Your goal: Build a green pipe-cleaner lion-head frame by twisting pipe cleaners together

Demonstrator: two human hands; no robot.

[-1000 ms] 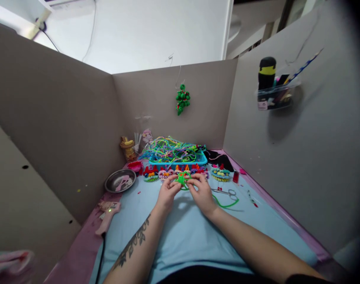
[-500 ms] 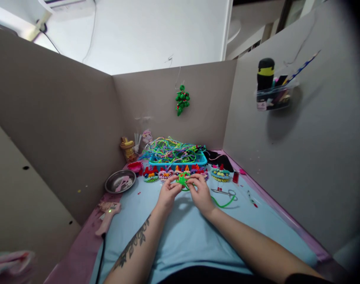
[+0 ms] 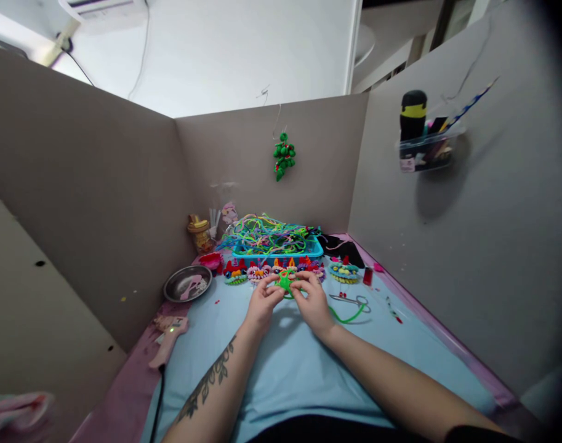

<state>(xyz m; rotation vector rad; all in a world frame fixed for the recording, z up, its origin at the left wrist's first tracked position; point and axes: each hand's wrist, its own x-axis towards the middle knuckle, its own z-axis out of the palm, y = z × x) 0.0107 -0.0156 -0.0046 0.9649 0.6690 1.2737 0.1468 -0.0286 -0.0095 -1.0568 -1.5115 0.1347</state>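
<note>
Green pipe-cleaner piece (image 3: 285, 282) is pinched in the fingertips of left hand (image 3: 263, 300) and right hand (image 3: 314, 301), above pale blue cloth (image 3: 294, 375). Green strand (image 3: 346, 322) is seen running from beside right hand to scissors (image 3: 353, 301). Multicoloured pipe cleaners (image 3: 271, 234) are heaped in turquoise tray (image 3: 316, 252) beyond.

Grey panels (image 3: 327, 141) enclose the bench (image 3: 119, 397) on three sides, with a bright white wall (image 3: 248, 49) beyond and a dimmer space (image 3: 389, 46) at upper right.
</note>
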